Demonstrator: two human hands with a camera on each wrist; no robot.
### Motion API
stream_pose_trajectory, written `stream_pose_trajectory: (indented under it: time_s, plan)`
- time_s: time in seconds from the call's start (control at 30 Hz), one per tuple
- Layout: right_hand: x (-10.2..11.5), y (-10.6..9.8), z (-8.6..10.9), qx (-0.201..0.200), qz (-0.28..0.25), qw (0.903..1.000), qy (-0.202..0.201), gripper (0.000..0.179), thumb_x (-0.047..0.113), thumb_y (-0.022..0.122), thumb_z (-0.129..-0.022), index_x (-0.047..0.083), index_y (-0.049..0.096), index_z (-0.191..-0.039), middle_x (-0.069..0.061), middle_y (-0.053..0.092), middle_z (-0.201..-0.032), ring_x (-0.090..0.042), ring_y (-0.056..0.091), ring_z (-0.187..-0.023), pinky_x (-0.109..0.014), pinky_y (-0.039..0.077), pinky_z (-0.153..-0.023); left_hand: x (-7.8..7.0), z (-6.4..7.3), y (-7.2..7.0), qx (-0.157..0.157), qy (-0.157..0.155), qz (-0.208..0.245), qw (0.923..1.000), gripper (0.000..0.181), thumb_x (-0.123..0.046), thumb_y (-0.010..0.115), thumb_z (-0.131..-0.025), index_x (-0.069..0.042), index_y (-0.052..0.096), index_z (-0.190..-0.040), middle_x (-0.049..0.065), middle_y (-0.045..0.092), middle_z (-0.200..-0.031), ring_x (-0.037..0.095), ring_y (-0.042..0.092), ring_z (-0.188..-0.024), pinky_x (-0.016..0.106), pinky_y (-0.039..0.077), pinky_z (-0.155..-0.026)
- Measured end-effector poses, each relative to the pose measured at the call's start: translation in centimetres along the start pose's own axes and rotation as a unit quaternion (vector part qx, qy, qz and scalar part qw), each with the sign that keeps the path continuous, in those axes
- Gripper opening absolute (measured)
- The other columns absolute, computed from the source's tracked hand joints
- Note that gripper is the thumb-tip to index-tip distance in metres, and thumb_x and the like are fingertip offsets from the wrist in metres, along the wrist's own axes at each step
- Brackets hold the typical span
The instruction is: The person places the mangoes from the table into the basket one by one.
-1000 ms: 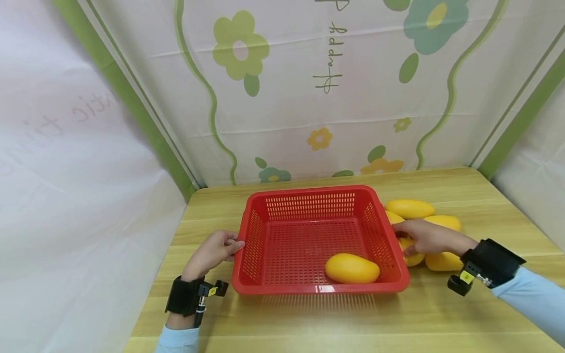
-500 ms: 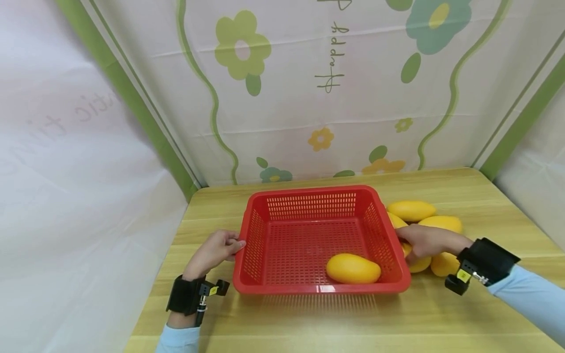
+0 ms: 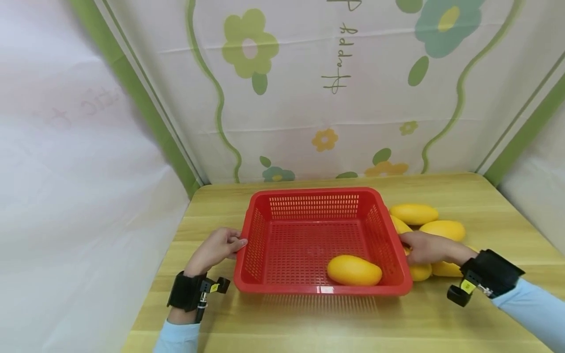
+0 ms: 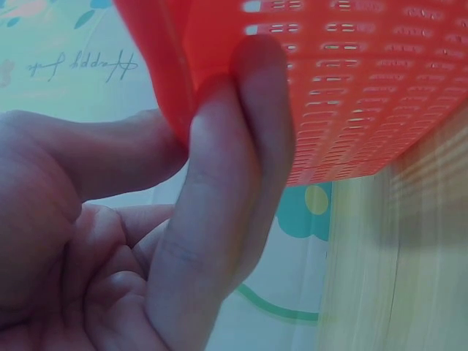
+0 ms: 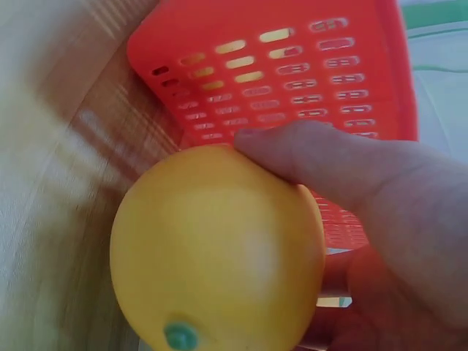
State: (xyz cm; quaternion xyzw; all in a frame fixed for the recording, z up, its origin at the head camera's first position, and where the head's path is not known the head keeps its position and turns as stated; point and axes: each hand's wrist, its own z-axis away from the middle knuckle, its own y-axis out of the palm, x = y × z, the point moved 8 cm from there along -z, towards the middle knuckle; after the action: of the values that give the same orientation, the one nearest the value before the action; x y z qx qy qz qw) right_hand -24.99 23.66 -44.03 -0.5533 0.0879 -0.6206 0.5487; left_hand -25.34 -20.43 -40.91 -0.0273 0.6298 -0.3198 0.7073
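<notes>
A red plastic basket (image 3: 287,288) with slotted walls stands on the wooden table, and one yellow mango (image 3: 354,270) lies inside its near right corner. My left hand (image 3: 216,250) pinches the basket's left rim, thumb outside and two fingers against the slotted wall (image 4: 351,88) in the left wrist view. Beside the basket's right wall, my right hand (image 3: 427,246) holds another yellow mango (image 5: 212,248), which has a green stem end. Its thumb (image 5: 292,150) lies along that mango, between it and the basket; the other fingers are mostly hidden behind the fruit.
Several more mangoes lie to the right of the basket, including one at the back (image 3: 414,214) and one (image 3: 443,230) beyond my right hand. The wooden table (image 3: 309,328) ends at a flower-printed cloth (image 3: 282,108) behind; pale cloth also hangs at both sides.
My right hand has shifted slightly toward me along the basket's right side, and the mango under it has moved a little nearer. The left hand keeps its hold on the rim.
</notes>
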Motion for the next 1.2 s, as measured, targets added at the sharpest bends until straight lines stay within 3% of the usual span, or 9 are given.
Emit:
stream_pose_trajectory:
  time_s: [0.13, 0.33, 0.57, 0.63, 1.0, 1.2]
  plan:
    - [0.2, -0.4, 0.5, -0.017, 0.013, 0.9997, -0.012, 0.052, 0.04, 0.079, -0.082, 0.013, 0.065, -0.124, 0.005, 0.067, -0.104, -0.015, 0.056, -0.091, -0.038, 0.049, -0.084, -0.2, -0.1, 0.0, 0.003, 0.002, 0.0, 1.0, 0.024, -0.008, 0.053, -0.103, 0.01, 0.065, -0.113, 0.017, 0.074, -0.097, 0.025, 0.076, -0.082, 0.037, 0.064, -0.075]
    - [0.1, -0.9, 1.4, -0.028, 0.015, 0.9994, 0.013, 0.065, 0.047, 0.078, -0.082, 0.007, 0.061, -0.13, -0.001, 0.067, -0.114, -0.018, 0.057, -0.097, -0.041, 0.051, -0.085, -0.2, -0.1, 0.0, 0.004, 0.007, -0.002, 1.0, 0.024, -0.009, 0.053, -0.103, 0.01, 0.065, -0.111, 0.017, 0.074, -0.095, 0.025, 0.076, -0.082, 0.037, 0.064, -0.075]
    - [-0.3, -1.3, 2.3, -0.036, 0.0, 0.9991, 0.024, 0.068, 0.044, 0.075, -0.086, 0.001, 0.056, -0.135, -0.02, 0.062, -0.133, -0.036, 0.059, -0.117, -0.063, 0.051, -0.093, 0.0, 0.0, 0.1, 0.008, 0.002, 0.003, 1.0, 0.024, -0.009, 0.054, -0.103, 0.01, 0.065, -0.112, 0.017, 0.074, -0.096, 0.025, 0.076, -0.082, 0.037, 0.064, -0.076]
    - [-0.2, -1.4, 2.4, -0.038, 0.0, 0.999, 0.022, 0.069, 0.044, 0.074, -0.087, 0.0, 0.055, -0.136, -0.023, 0.06, -0.136, -0.04, 0.058, -0.121, -0.064, 0.05, -0.094, 0.0, 0.0, 0.1, 0.009, 0.005, 0.006, 0.9999, 0.025, -0.009, 0.054, -0.103, 0.011, 0.064, -0.113, 0.018, 0.074, -0.097, 0.025, 0.076, -0.083, 0.037, 0.064, -0.076]
    - [0.4, -1.9, 3.1, -0.053, 0.016, 0.9985, 0.002, 0.069, 0.04, 0.075, -0.087, -0.006, 0.055, -0.136, -0.023, 0.061, -0.133, -0.031, 0.059, -0.112, -0.053, 0.055, -0.087, -0.2, 0.0, -0.1, 0.005, 0.006, 0.005, 1.0, 0.025, -0.008, 0.054, -0.103, 0.011, 0.064, -0.114, 0.019, 0.074, -0.097, 0.026, 0.076, -0.083, 0.039, 0.064, -0.076]
    - [0.7, -2.0, 3.4, -0.059, 0.019, 0.9979, -0.02, 0.063, 0.038, 0.076, -0.087, -0.002, 0.059, -0.133, -0.018, 0.065, -0.129, -0.026, 0.061, -0.11, -0.046, 0.056, -0.084, -0.2, 0.0, 0.0, 0.004, 0.004, -0.001, 1.0, 0.024, -0.008, 0.054, -0.102, 0.01, 0.065, -0.114, 0.018, 0.074, -0.097, 0.025, 0.076, -0.083, 0.037, 0.064, -0.075]
